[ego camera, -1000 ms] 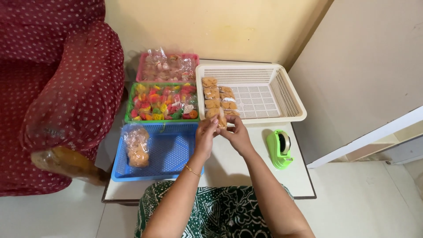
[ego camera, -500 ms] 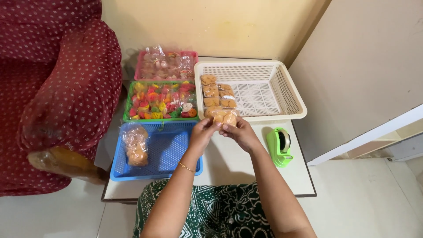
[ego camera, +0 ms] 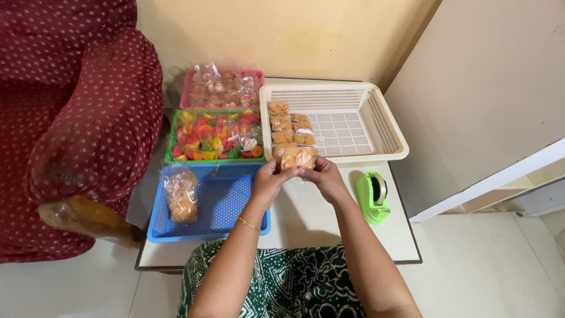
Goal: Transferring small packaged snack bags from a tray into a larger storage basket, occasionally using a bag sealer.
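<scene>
The left hand (ego camera: 269, 179) and right hand (ego camera: 322, 176) are pinching a small clear packet of orange-brown snacks (ego camera: 297, 159) between their fingertips, holding it over the near rim of the cream basket (ego camera: 359, 126), where similar packets are lying in rows. A green tape dispenser (ego camera: 373, 197) is sitting just right of the hands; a blue basket (ego camera: 226, 203) is lying to the left, with green (ego camera: 172, 141) and pink (ego camera: 187, 88) baskets of sweets beyond.

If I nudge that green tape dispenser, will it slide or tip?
The green tape dispenser sits low and long on the white table, so it would probably slide, not tip. Its tape roll sits inside, likely unable to roll free.
</scene>
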